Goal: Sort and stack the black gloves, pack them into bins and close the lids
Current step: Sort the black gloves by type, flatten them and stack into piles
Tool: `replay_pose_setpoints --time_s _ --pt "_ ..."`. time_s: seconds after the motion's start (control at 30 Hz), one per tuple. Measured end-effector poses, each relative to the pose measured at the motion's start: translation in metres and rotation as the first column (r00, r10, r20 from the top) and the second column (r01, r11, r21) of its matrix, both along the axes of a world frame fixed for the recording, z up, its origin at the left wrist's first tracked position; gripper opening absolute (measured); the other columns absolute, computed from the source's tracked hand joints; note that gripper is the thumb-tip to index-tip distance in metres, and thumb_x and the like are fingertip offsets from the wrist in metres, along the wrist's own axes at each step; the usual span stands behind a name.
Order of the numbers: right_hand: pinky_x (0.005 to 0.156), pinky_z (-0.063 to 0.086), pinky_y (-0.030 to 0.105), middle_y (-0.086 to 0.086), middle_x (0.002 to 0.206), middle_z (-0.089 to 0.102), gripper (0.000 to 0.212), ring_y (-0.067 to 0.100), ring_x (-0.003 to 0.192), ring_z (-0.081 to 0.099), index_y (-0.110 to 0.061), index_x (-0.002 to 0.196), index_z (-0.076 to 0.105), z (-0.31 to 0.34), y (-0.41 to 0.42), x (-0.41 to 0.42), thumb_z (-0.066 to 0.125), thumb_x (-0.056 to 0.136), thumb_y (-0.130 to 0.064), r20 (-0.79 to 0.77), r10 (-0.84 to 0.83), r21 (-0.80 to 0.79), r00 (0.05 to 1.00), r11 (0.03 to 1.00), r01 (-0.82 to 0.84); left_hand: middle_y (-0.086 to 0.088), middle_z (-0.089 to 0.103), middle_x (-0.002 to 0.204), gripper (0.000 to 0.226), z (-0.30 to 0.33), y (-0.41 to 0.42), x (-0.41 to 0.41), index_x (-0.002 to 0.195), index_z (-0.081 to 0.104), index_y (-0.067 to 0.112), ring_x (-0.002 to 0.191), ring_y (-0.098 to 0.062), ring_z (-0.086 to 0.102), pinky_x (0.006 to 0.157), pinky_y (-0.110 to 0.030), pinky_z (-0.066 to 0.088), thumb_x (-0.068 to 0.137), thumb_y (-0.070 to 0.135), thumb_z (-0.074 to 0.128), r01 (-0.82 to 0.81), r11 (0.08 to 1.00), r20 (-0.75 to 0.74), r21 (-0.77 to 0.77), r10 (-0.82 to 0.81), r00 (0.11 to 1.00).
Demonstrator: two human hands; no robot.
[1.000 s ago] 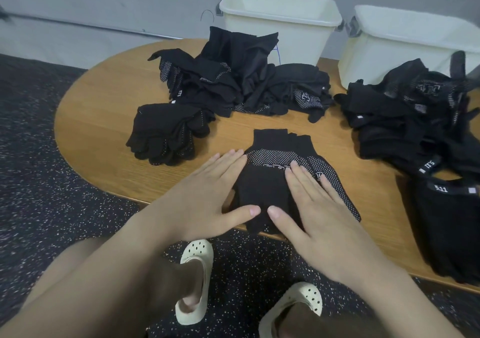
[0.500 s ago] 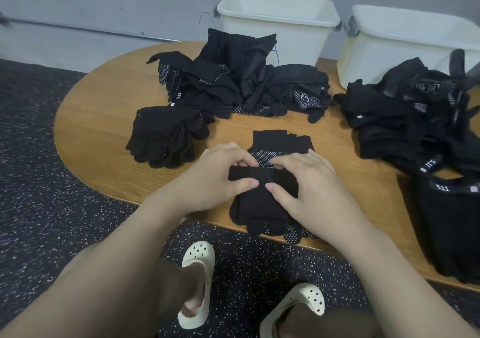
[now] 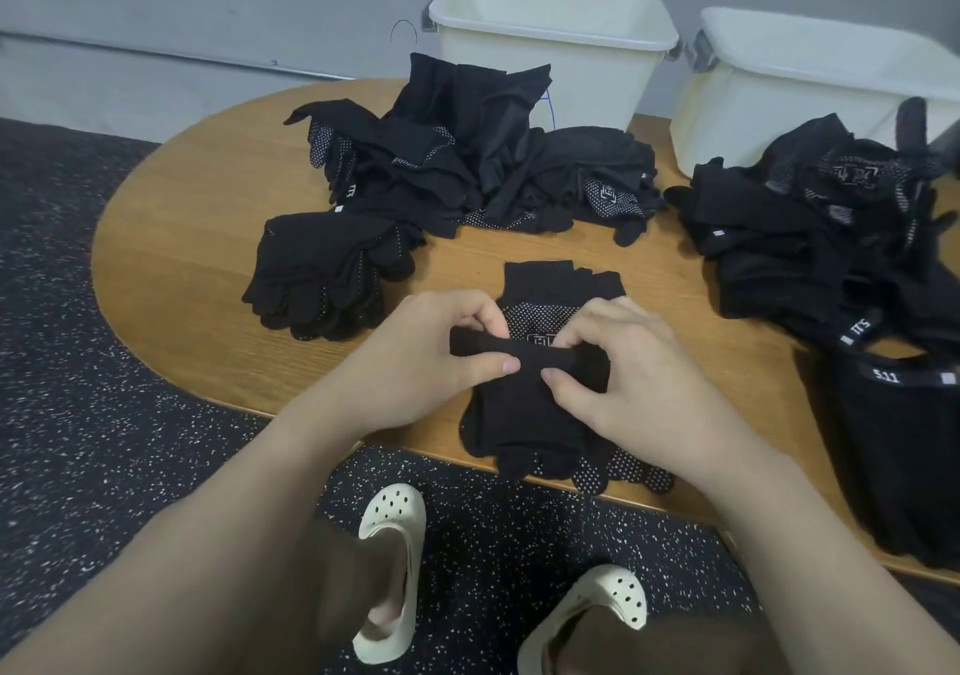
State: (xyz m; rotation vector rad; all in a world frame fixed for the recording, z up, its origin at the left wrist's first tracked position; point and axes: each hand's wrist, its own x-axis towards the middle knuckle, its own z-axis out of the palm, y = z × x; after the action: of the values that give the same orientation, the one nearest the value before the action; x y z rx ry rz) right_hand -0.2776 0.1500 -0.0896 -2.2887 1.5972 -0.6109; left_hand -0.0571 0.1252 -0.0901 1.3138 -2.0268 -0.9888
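While both hands worked at the near edge of the wooden worktop (image 3: 171,238), the left hand (image 3: 436,357) pinched the left end of a folded glove cuff (image 3: 480,344) between thumb and curled fingers, and the right hand (image 3: 618,368) gripped its right end the same way. The glove pair (image 3: 519,414) under them lay with its dotted fingertips hanging over the worktop edge at 6 o'clock. A neat glove stack (image 3: 317,274) sat at 9 o'clock of the hands, a loose heap of gloves (image 3: 467,165) at 12 o'clock, and a larger glove pile (image 3: 821,238) at 3 o'clock. Two open cream bins stood at the far side, one (image 3: 550,51) behind the heap, the other (image 3: 810,92) beside it at 1 o'clock.
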Motion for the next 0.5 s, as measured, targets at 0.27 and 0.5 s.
replay_pose_setpoints --time_s 0.27,0.5 --pt "0.075 0.060 0.036 -0.002 0.088 0.077 0.007 0.015 0.082 0.074 -0.020 0.088 0.071 0.019 0.012 -0.009 0.074 0.093 -0.016 0.571 -0.073 0.254 0.817 0.963 -0.092 0.000 0.079 0.086 0.007 0.011 0.005 -0.003 0.097 0.075 0.013 0.081 -0.010 0.073 0.075 -0.020 0.055 0.090 0.011 0.076 -0.018 0.984 -0.424 0.178 0.093 0.901" --pt "0.072 0.060 0.030 0.004 0.085 0.078 0.003 0.015 0.080 0.074 -0.011 0.089 0.073 0.022 0.014 -0.014 0.074 0.087 -0.013 0.732 -0.167 0.248 0.660 0.968 -0.030 0.002 0.079 0.108 0.024 0.015 0.008 -0.017 0.115 0.073 0.009 0.103 -0.012 0.074 0.084 -0.019 0.055 0.092 0.005 0.071 0.123 0.953 -0.496 0.276 0.032 0.868"
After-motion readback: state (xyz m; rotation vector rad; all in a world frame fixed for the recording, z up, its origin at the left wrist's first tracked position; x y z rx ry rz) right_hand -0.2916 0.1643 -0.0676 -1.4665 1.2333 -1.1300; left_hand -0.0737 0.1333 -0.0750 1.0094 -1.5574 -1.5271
